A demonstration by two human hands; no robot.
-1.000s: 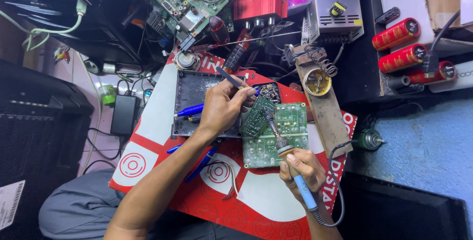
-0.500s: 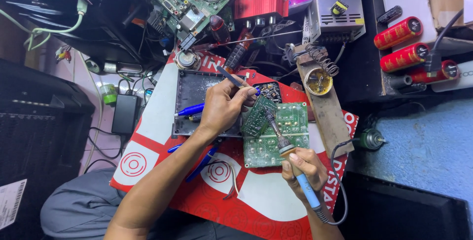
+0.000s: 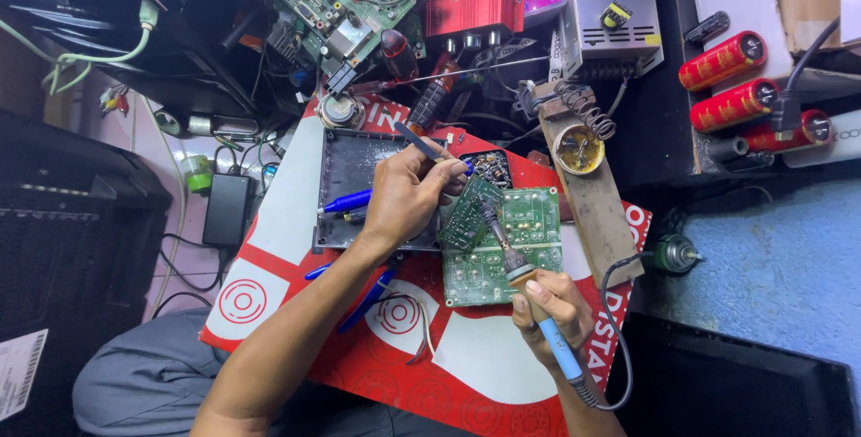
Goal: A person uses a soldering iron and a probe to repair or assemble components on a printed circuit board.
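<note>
Both grips clamped: left hand (image 3: 408, 199) should steady its tweezers (image 3: 421, 144) while right hand (image 3: 549, 311) keeps the soldering iron (image 3: 525, 284) tip on the green circuit board (image 3: 502, 244).

Glossy green circuit board (image 3: 502, 253), rough wooden stand (image 3: 601, 213)

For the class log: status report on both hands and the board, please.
Left hand pinching tweezers over small tilted board. Right hand gripping soldering iron, tip at that board. Green circuit board underneath; nothing blocking.
</note>
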